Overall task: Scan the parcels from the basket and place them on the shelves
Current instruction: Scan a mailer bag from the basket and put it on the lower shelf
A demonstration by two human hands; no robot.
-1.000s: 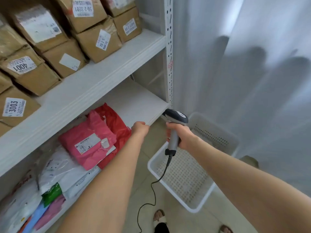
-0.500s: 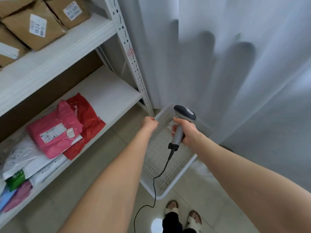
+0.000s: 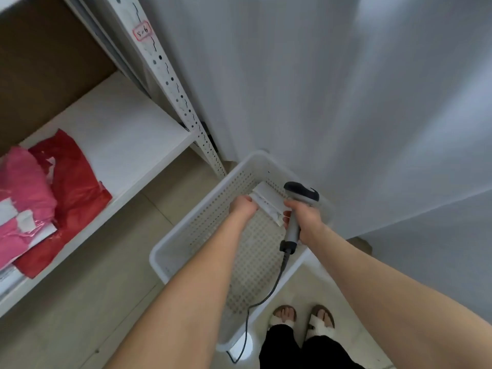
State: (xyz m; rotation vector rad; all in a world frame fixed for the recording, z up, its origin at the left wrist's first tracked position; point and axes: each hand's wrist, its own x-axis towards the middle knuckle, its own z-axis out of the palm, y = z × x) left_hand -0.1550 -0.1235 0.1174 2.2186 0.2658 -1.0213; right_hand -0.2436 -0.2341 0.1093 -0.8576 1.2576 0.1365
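Note:
A white perforated basket [image 3: 170,246] stands on the floor beside the shelf. Inside it, near the far end, lies a small white parcel [image 3: 267,203]. My left hand [image 3: 243,209] reaches into the basket and grips the parcel's left end with curled fingers. My right hand [image 3: 306,219] grips the grey handle of the barcode scanner [image 3: 300,193], whose dark head sits just right of the parcel. The fingers of that hand touch the parcel's right end. On the lower shelf [image 3: 127,145] at the left lie a pink parcel [image 3: 24,182] and a red parcel [image 3: 74,193].
The shelf's perforated upright post [image 3: 175,97] stands just left of the basket. A white curtain [image 3: 346,89] hangs behind and to the right. The scanner cable [image 3: 266,296] trails down across the basket. My sandalled feet [image 3: 303,318] stand at its near end.
My view has tilted down from the shelves toward the basket. My left hand has come off the basket's rim, gone inside and taken hold of the white parcel. The scanner has come down with my right hand.

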